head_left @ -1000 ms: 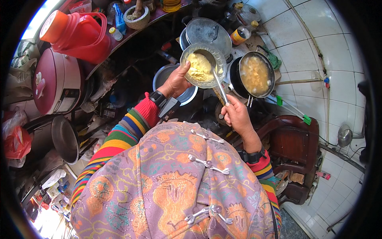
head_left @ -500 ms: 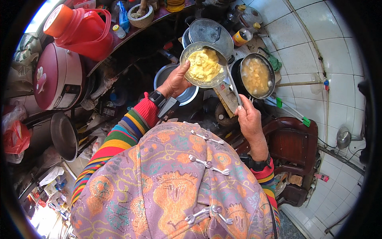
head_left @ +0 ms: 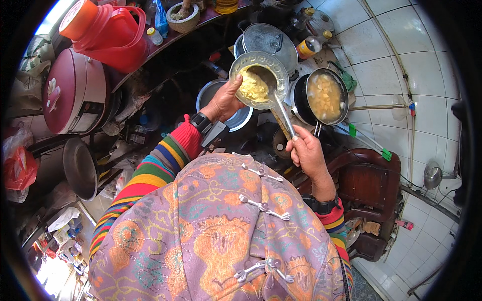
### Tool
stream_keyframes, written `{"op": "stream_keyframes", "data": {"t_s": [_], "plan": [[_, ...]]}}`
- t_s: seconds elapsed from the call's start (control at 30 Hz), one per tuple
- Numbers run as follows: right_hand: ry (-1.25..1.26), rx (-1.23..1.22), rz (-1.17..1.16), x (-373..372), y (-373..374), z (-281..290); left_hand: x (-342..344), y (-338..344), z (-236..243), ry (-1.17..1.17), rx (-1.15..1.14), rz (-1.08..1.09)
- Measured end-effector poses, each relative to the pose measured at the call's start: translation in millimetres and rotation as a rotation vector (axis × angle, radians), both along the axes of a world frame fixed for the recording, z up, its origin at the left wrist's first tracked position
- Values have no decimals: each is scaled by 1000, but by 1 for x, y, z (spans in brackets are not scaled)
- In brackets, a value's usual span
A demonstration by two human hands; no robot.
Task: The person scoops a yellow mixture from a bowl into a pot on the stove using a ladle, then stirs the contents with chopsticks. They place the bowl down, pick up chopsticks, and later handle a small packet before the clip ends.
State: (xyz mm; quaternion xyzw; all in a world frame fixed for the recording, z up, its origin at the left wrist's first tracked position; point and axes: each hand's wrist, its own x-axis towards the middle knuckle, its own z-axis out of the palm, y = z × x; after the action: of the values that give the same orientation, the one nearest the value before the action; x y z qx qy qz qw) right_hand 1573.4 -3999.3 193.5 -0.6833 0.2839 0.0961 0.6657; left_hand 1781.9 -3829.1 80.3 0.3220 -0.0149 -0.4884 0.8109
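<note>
My left hand [head_left: 224, 102] grips the near-left edge of a clear glass bowl [head_left: 262, 59], the thumb over its rim. A crumbly, moist yellow mixture [head_left: 251, 90] lies in the bowl. In my right hand [head_left: 307, 152] is the handle of a metal ladle [head_left: 284, 115], which slants up and left. The ladle's head rests inside the bowl, over the right part of the mixture and hiding some of it. Just right of the bowl stands a black pan [head_left: 344, 86] of cloudy liquid with pale yellowish chunks [head_left: 325, 98].
A lidded pot [head_left: 268, 40] stands behind the bowl, and a metal basin [head_left: 243, 120] sits below it. Bottles [head_left: 308, 47] stand at the back. To the left are a red jug [head_left: 120, 45] and a rice cooker [head_left: 73, 93]. A wooden chair [head_left: 369, 175] is at right.
The ladle's head has moved left and down into the bowl, covering more of the yellow mixture. My right hand has shifted slightly left and down; the bowl tilts a little differently.
</note>
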Motion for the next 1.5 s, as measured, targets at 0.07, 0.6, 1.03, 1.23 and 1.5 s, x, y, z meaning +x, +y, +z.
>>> {"op": "stream_keyframes", "data": {"t_s": [0.07,0.6,1.03,1.23,1.5], "plan": [[-21,-112,11,3,-2,-1,0,2,3,-14,-39,-11],[163,257,18,17,5,-11,1,12,-9,-26,84,41],[45,344,-139,14,12,5,10,18,-14,32,-12,10],[-62,-97,-87,14,12,3,10,19,-4,16,-45,5],[-374,-1116,294,30,9,-24,14,20,-12,30,-35,-40]]}}
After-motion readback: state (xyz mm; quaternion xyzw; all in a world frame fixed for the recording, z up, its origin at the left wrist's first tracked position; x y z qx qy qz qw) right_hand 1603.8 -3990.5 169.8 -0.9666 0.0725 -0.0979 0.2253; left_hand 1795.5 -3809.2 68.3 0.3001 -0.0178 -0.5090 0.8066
